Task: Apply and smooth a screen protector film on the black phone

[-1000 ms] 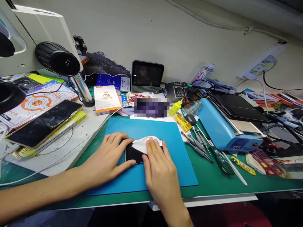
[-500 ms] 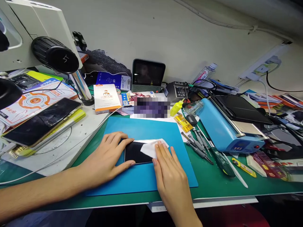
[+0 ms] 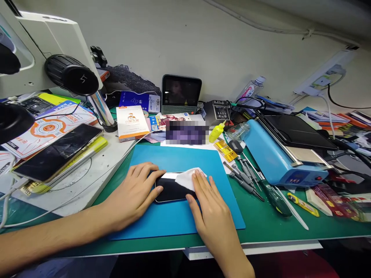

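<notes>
A black phone [image 3: 171, 191] lies screen up on a blue work mat [image 3: 174, 220]. My left hand [image 3: 131, 199] clasps the phone's left end, thumb along the near edge and fingers over the far edge. My right hand [image 3: 213, 214] lies flat, its fingers pressing a white cloth [image 3: 187, 178] onto the right part of the screen. The cloth and my right fingers hide that end of the phone.
Screwdrivers and tweezers [image 3: 246, 181] lie right of the mat, beside a blue machine [image 3: 278, 160]. A microscope stand [image 3: 58, 58] and a second phone [image 3: 56, 152] are at the left. A small screen [image 3: 181, 92], boxes and a yellow bottle [image 3: 216, 131] crowd the back.
My right hand slid the cloth from the middle of the screen toward the phone's right end. The left hand stayed on the left end.
</notes>
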{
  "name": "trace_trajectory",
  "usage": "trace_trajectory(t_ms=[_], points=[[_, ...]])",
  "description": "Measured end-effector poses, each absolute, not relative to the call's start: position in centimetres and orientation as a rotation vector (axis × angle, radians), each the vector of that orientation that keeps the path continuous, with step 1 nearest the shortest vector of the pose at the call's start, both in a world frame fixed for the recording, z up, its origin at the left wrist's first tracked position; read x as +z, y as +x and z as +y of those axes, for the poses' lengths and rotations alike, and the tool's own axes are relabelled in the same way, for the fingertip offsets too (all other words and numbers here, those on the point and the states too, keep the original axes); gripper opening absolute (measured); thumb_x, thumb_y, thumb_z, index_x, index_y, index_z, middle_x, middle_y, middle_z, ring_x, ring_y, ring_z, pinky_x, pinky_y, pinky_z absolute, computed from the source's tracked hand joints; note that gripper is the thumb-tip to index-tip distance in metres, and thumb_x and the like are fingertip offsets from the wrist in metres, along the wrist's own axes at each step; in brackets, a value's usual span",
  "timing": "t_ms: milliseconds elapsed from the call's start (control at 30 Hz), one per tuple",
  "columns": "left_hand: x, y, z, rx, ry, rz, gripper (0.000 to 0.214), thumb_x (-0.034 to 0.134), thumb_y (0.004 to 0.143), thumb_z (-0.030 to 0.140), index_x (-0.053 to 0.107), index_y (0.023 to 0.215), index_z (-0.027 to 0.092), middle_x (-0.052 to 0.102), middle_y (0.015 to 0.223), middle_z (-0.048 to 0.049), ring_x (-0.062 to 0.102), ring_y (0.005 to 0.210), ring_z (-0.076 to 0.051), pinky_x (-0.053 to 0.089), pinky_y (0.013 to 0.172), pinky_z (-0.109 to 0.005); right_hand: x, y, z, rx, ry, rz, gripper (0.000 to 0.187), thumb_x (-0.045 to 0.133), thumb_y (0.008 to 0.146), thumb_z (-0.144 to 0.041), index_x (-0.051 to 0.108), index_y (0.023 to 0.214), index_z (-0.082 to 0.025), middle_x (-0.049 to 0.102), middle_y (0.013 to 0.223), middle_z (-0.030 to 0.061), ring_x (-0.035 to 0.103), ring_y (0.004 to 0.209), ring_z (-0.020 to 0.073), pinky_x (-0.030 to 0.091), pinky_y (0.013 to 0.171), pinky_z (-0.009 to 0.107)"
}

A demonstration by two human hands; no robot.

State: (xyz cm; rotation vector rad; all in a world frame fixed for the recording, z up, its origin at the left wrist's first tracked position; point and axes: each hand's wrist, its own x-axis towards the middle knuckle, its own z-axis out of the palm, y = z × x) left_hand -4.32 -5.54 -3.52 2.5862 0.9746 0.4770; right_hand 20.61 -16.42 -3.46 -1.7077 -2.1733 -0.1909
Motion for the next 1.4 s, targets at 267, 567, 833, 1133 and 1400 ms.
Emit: trace_trajectory(t_ms=[267,567,833,1133,1400], points=[[-3.7,-4.5,-5.7,0.621,2.328,1.062,0.047,0.033,0.112,0.042,0.033,0.157,0.030,0.041,0.161,-0.0059,0.023,0.158,-0.025,0.028,0.129,-0.053,-3.3,19.1,-17.1,-0.206,-1.699,-2.204,0.060,0.052,0.107,-0.033,0.041,0.160,-0.007,0.050,0.159,0.0170,0.045,0.151,0.0321,0.043,0.124,0.054],[-3.6,-4.2,-5.6,0.555,2.295,1.036,0.049,0.032,0.112,0.046,0.038,0.157,0.029,0.044,0.160,-0.0071,0.023,0.159,-0.025,0.026,0.131,-0.056,-3.2,17.1,-18.2,-0.243,-1.623,-2.254,0.063,0.053,0.107,-0.038,0.041,0.159,-0.005,0.049,0.160,0.0173,0.043,0.152,0.0328,0.048,0.120,0.051],[-3.0,-4.3,-5.6,0.683,2.091,1.045,0.050,0.022,0.113,0.046,0.046,0.152,0.028,0.046,0.160,-0.0056,0.026,0.158,-0.024,0.022,0.133,-0.057,-2.8,15.5,-15.7,-0.153,-1.640,-2.232,0.059,0.049,0.109,-0.041,0.049,0.152,0.000,0.048,0.159,0.0201,0.044,0.151,0.0332,0.045,0.123,0.052],[-3.2,-4.3,-5.6,0.732,2.008,1.039,0.054,0.017,0.113,0.049,0.047,0.152,0.029,0.047,0.160,-0.0037,0.027,0.157,-0.021,0.019,0.134,-0.054,-2.2,13.7,-15.6,0.012,-1.580,-2.236,0.054,0.051,0.108,-0.039,0.054,0.150,-0.005,0.050,0.159,0.0168,0.045,0.151,0.0306,0.040,0.127,0.050],[-4.4,-4.5,-5.3,0.791,1.974,1.017,0.059,0.012,0.112,0.053,0.042,0.157,0.028,0.054,0.153,-0.0058,0.031,0.155,-0.022,0.018,0.133,-0.056,-2.1,11.8,-15.8,0.006,-1.538,-2.290,0.046,0.049,0.108,-0.025,0.056,0.149,-0.006,0.052,0.159,0.0140,0.044,0.152,0.0265,0.035,0.130,0.044]])
